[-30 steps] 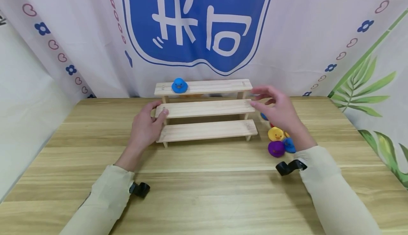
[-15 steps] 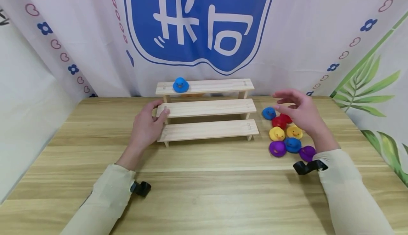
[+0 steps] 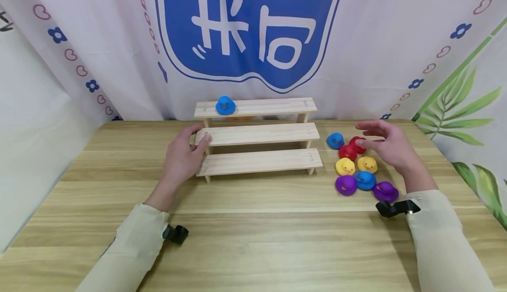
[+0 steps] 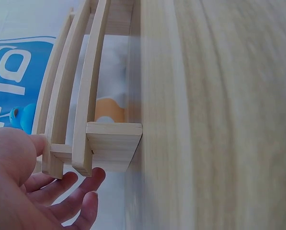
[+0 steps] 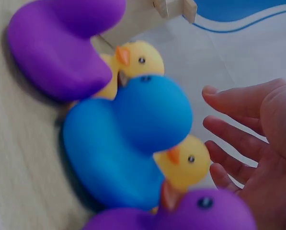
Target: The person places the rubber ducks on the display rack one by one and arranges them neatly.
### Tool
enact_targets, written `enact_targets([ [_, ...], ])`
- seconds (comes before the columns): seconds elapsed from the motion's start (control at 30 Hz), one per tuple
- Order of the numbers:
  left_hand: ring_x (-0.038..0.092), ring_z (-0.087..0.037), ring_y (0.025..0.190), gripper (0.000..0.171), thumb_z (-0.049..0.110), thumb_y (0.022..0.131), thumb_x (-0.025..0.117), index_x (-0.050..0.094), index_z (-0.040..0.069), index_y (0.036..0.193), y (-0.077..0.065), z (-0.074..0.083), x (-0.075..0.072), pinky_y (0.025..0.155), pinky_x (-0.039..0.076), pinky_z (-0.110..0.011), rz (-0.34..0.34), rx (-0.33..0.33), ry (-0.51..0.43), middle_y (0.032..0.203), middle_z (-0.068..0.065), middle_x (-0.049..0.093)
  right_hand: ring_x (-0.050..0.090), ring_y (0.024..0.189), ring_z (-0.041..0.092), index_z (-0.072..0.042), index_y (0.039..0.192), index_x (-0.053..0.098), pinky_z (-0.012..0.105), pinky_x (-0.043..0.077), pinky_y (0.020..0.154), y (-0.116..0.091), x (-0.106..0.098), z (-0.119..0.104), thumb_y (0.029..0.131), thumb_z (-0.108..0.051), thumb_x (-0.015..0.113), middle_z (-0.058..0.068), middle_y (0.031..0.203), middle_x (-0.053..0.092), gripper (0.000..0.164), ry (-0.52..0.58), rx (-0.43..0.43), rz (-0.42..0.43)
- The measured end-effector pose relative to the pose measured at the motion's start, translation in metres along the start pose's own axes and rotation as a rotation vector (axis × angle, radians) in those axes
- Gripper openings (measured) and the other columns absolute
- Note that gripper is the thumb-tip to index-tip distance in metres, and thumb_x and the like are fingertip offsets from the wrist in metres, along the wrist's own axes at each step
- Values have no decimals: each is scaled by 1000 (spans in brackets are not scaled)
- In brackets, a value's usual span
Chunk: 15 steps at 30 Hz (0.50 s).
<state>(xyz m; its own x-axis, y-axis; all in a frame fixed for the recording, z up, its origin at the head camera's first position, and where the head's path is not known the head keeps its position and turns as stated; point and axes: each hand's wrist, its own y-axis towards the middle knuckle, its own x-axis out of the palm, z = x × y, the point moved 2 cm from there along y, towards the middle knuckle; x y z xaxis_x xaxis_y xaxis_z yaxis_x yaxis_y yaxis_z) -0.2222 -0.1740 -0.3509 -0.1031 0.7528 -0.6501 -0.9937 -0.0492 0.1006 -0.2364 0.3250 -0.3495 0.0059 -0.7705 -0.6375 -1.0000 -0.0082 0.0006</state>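
Note:
A three-tier wooden shelf (image 3: 257, 134) stands at the back of the table, with a blue rubber duck (image 3: 225, 106) on the left of its top tier. My left hand (image 3: 183, 155) grips the left end of the middle tier, thumb (image 4: 35, 143) on top and fingers beneath. To the right of the shelf, my right hand (image 3: 390, 144) hovers by the red ducks (image 3: 348, 152), its fingers parted and holding nothing. In the right wrist view, a blue duck (image 5: 128, 143), yellow ducks (image 5: 188, 163) and purple ducks (image 5: 61, 48) lie beside that hand.
A wooden table (image 3: 253, 239) carries everything. Behind it hangs a white cloth (image 3: 368, 54) with a blue emblem. Another blue duck (image 3: 335, 140) sits nearest the shelf, at the back of the duck group. Black wrist cameras (image 3: 176, 235) are worn on both sleeves.
My right hand has moved away from the shelf's right end, rightward and slightly down to the duck group, uncovering the ducks. The left hand has stayed on the middle tier.

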Motion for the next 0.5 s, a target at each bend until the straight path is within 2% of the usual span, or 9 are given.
enact_targets([
  [0.1, 74, -27, 88, 58, 42, 111, 55, 47, 11, 159, 0, -1, -1, 63, 54, -28, 3, 4, 2, 160, -17, 52, 37, 150, 44, -10, 154, 51, 57, 42, 113, 1, 0, 5, 104, -24, 69, 20, 160, 48, 55, 2, 23, -27],
  [0.2, 75, -29, 93, 58, 41, 111, 54, 46, 10, 159, 0, -2, -2, 66, 56, -28, 1, 6, 3, 161, -18, 51, 31, 152, 50, -8, 157, 48, 69, 38, 116, 1, -1, 10, 104, -22, 69, 26, 163, 41, 59, -9, 42, -59],
  [0.33, 76, -31, 100, 57, 40, 111, 54, 46, 10, 159, 0, -2, -2, 70, 58, -30, 1, 9, 8, 161, -18, 50, 29, 152, 55, -5, 159, 44, 73, 35, 117, 2, 0, 17, 102, -22, 70, 31, 165, 37, 65, -49, 71, -101],
  [0.5, 76, -31, 100, 57, 39, 112, 53, 45, 9, 159, -1, -2, -1, 73, 60, -34, 1, 18, 17, 162, -18, 50, 35, 149, 56, -2, 159, 43, 71, 35, 119, 3, 4, 22, 101, -19, 71, 34, 162, 39, 67, -90, 99, -128],
])
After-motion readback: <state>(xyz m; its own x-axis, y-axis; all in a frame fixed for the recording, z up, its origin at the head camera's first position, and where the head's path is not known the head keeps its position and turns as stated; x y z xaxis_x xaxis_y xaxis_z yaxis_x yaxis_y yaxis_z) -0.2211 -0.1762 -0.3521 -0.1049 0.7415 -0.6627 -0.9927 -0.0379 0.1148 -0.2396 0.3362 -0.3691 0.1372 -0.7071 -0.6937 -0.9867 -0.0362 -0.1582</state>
